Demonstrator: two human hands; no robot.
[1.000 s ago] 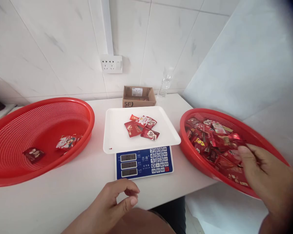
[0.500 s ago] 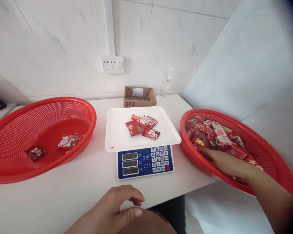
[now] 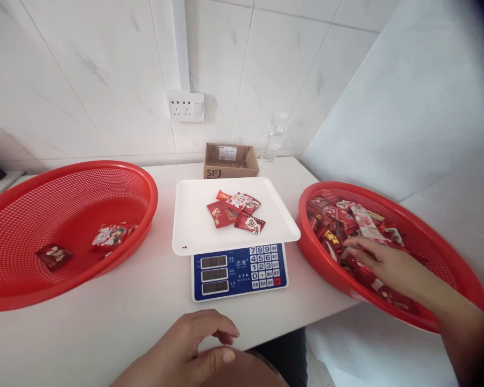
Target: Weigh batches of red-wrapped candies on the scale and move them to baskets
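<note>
My right hand (image 3: 391, 263) lies inside the red basket (image 3: 447, 252) on the right, fingers stretched over the heap of red snack packets (image 3: 339, 220) and touching them. My left hand (image 3: 193, 349) rests at the table's near edge, fingers loosely curled, holding nothing. Between them stands a blue digital scale (image 3: 239, 270) with a white tray (image 3: 193, 226) carrying several red packets (image 3: 236, 209).
A second red basket (image 3: 8, 215) on the left holds a few packets (image 3: 108, 235). A small cardboard box (image 3: 229, 161) and a clear plastic bottle (image 3: 271, 141) stand against the tiled wall under a power socket (image 3: 186, 106). The white table ends just right of the scale.
My right hand reached deeper into the right basket, leftwards over the packets, and now lies flatter on the heap. My left hand stayed at the table edge.
</note>
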